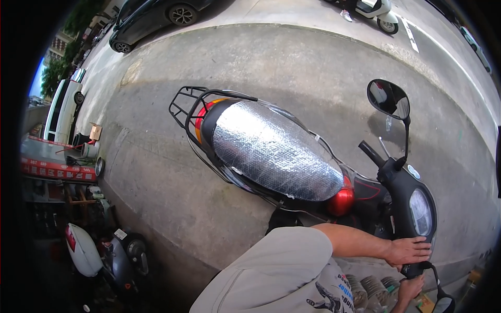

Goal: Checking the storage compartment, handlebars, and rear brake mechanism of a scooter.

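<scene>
Head view: A person in a grey short-sleeved shirt (276,266) was seen beside a black-and-red motor scooter (342,201) on grey concrete.
Progress: Both hands were at the steering end, a silver quilted foil cover (276,151) already lay over the seat, and nobody was astride it; how much remained could not be judged.
Scooter: It stretched away to the left of both hands, its front end beneath the left one.
Left hand: The left hand (409,252) lay palm-down, fingers extended, across the smooth black handlebar cowl (399,182), just beside the oval glass-faced dial (420,211).
Right hand: The right hand (411,288) appeared curled near the stubby black handlebar end (412,270), just below the left hand; whether it was grasping could not be told.
Mirrors: One round black mirror (389,99) stood well beyond the left hand, another (443,303) near the right.
Rear: A black metal rack (193,96) sat farthest from both hands.
</scene>
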The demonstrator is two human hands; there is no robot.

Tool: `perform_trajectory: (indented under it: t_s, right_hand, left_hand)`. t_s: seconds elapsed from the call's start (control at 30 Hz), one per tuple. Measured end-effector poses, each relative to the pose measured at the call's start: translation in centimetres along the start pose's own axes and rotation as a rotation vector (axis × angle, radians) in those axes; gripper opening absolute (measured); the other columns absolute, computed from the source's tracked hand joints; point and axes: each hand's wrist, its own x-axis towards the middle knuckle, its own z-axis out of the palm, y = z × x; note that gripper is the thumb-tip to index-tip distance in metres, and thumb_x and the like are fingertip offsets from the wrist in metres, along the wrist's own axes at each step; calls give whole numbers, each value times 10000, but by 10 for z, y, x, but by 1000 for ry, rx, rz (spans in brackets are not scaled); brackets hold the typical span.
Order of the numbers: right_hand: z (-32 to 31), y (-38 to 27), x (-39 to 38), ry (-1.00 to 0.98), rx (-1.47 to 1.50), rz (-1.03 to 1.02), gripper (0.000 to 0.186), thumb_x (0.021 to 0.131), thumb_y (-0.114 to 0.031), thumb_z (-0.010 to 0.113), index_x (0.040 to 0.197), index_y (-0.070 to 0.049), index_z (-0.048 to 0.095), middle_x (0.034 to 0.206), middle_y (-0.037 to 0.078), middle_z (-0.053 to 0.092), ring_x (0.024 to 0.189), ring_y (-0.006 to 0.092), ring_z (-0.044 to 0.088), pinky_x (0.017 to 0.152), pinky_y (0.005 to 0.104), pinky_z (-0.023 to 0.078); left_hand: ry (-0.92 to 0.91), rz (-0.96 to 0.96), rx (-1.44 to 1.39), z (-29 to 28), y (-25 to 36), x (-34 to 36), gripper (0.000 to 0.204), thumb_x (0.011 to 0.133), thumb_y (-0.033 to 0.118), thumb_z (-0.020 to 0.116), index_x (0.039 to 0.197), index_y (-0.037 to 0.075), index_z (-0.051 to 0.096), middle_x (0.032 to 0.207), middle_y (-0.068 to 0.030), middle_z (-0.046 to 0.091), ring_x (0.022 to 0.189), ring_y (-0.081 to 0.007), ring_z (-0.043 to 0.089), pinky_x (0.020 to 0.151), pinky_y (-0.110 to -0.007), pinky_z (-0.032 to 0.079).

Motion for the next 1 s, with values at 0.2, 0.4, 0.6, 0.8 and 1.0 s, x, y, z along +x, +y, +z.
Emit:
perform_trajectory:
  t_s: [0.2, 0.4, 0.6, 0.8, 1.0]
  right_hand:
    - [7, 5, 1, 11, -27, -46, 625, 730, -73, 591, 1321, 64, 439, 1218, 246, 554, 1105, 420, 533, 937, 493, 430]
    - [-4, -4, -1, 10, 11, -32, 601, 710, -45, 596, 1282, 81, 460, 1171, 255, 553, 1092, 436, 519, 930, 499, 426]
    - [-32, -18, -12, 12, 128, -21, 592, 719, 6, 558, 1292, 112, 451, 1325, 249, 500, 1264, 398, 447, 1074, 476, 333]
    - [-37, -36, -3, 43, 192, -48, 680, 681, -61, 639, 1334, 4, 463, 1302, 181, 525, 1258, 347, 467, 1072, 452, 346]
    - [-48, -28, -11, 24, 226, 7, 715, 659, -46, 638, 1350, -41, 452, 1317, 151, 528, 1264, 328, 467, 1090, 451, 336]
  left_hand:
    - [-4, -9, 9, -1, -1, -3, 1111, 547, 523, 815, 1415, -6, 367, 1508, -178, 348, 1444, -368, 230, 1184, -548, 86]
    - [-9, -20, -35, 5, 0, 0, 1054, 570, 466, 799, 1410, -8, 373, 1510, -177, 345, 1444, -369, 228, 1185, -548, 90]
    - [-22, -68, -161, -10, 5, 5, 968, 625, 369, 750, 1423, -9, 354, 1506, -176, 339, 1448, -333, 235, 1192, -507, 117]
    - [-183, -160, -151, -45, 7, 4, 875, 739, 290, 735, 1454, 9, 315, 1531, -149, 305, 1452, -304, 231, 1187, -478, 147]
    - [-104, -365, -312, -25, 30, -80, 486, 791, 102, 664, 1252, 43, 521, 1302, -156, 502, 1235, -348, 466, 1045, -462, 376]
